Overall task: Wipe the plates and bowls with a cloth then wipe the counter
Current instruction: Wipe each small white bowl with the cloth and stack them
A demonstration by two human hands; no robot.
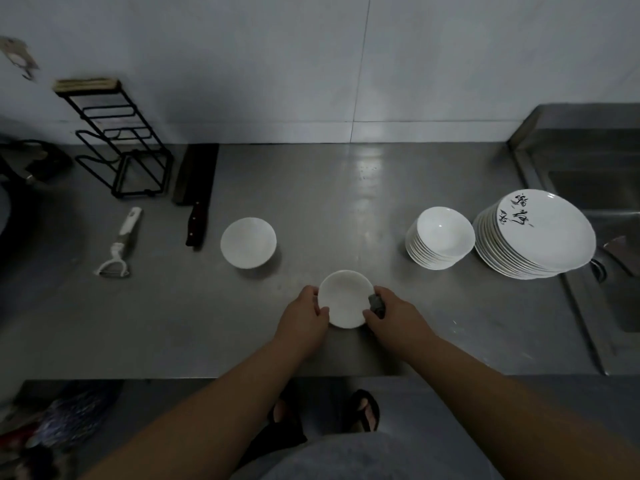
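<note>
Item: 1 bowl (344,299), over counter (346,202), between both grips. Left hand (304,317) pinches left rim. Right hand (393,315) clutches cloth (376,303), touching right rim; bowl's hollow lies left of cloth.

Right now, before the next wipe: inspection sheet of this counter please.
Surface: stainless steel counter, dull glare at centre.
Job's things: small white bowl in hand near the front edge; lone white bowl to its left; stack of white bowls and stack of white plates, top one with black brush lettering, on the right.
Clutter: black wire rack, dark-handled cleaver, white peeler, all on the left.
Grips: left hand holds the bowl's left rim; right hand pinches a small grey cloth at its right rim.
Cables: nothing seen.
Surroundings: steel sink right; white tiled wall behind.
</note>
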